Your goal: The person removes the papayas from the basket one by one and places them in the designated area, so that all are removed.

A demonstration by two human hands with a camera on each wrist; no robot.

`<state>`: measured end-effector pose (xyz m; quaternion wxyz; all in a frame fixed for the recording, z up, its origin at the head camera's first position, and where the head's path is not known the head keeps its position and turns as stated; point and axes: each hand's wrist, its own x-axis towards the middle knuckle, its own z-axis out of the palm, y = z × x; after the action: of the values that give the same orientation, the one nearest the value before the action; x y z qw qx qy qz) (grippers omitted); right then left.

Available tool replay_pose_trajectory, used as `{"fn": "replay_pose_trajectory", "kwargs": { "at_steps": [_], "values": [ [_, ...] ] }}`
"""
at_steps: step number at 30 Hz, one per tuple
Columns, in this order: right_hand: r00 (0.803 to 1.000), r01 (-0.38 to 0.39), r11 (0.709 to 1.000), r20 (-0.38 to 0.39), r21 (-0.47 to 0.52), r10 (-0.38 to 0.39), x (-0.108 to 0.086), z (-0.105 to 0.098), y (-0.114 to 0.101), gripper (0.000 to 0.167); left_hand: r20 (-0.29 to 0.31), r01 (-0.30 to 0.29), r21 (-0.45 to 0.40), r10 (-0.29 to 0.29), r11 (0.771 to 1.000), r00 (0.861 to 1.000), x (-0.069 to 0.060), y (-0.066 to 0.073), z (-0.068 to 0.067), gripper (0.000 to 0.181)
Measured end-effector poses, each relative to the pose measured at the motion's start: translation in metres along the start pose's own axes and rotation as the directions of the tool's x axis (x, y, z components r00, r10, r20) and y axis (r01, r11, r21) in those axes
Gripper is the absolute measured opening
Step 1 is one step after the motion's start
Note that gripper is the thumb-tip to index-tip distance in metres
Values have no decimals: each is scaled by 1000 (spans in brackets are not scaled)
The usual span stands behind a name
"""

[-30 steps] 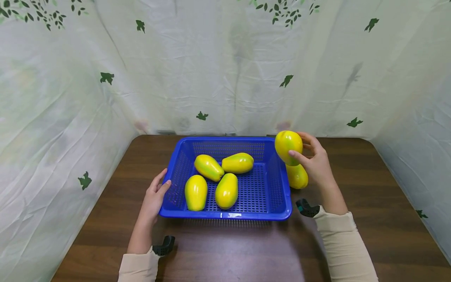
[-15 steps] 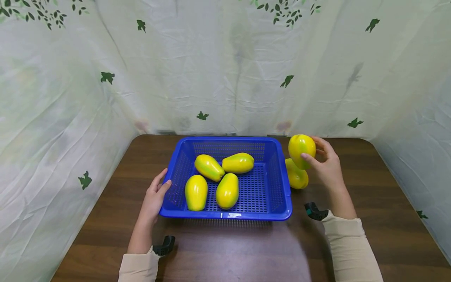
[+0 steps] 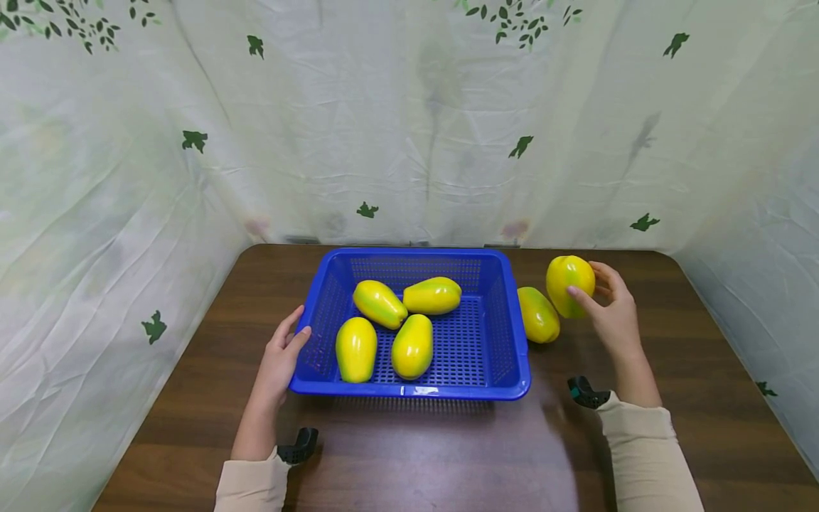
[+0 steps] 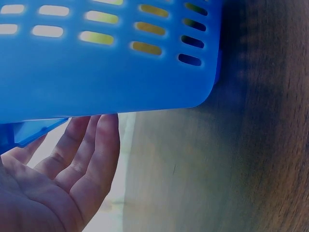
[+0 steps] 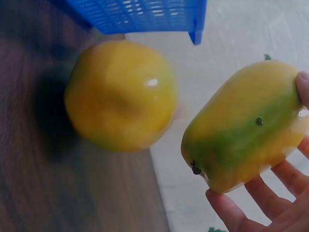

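Observation:
Raised over the table at the right, a yellow-green papaya point(image 3: 570, 286) is held in my right hand point(image 3: 616, 313), thumb on the near side and fingers behind. Its green streak and dark stem end show in the right wrist view. Just left of it, a second papaya point(image 3: 539, 316) lies on the table against the basket's right side. My left hand point(image 3: 279, 354) holds the left side of the blue plastic basket point(image 3: 409, 391), thumb at the rim and fingers along the outer wall. In the left wrist view, the basket hides its fingertips. Several papayas point(image 3: 412, 347) lie inside, mostly towards the left.
The brown wooden table point(image 3: 422, 455) carries the basket near its back edge. A pale cloth point(image 3: 409, 128) with leaf and bird prints hangs behind and on both sides. Each wrist wears a dark device, such as the left wrist camera point(image 3: 298, 446).
My right hand has moved right and lower with its papaya, away from the basket's rim, uncovering more of the papaya on the table. The left hand and basket have stayed put.

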<state>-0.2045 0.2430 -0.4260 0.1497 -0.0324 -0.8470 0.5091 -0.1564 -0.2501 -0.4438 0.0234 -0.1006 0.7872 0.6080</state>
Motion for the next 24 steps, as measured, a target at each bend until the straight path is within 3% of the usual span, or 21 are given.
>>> {"fn": "replay_pose_trajectory", "kwargs": {
  "at_steps": [11,24],
  "values": [
    [992,-126,992,14,-15,126,-3,-5,17,72,0,-4,-5,4,1000,1000,0,0,0,54],
    [984,-166,982,57,-87,171,-5,-3,33,75,0,6,4,-6,1000,1000,-1,0,0,55]
  ]
}}
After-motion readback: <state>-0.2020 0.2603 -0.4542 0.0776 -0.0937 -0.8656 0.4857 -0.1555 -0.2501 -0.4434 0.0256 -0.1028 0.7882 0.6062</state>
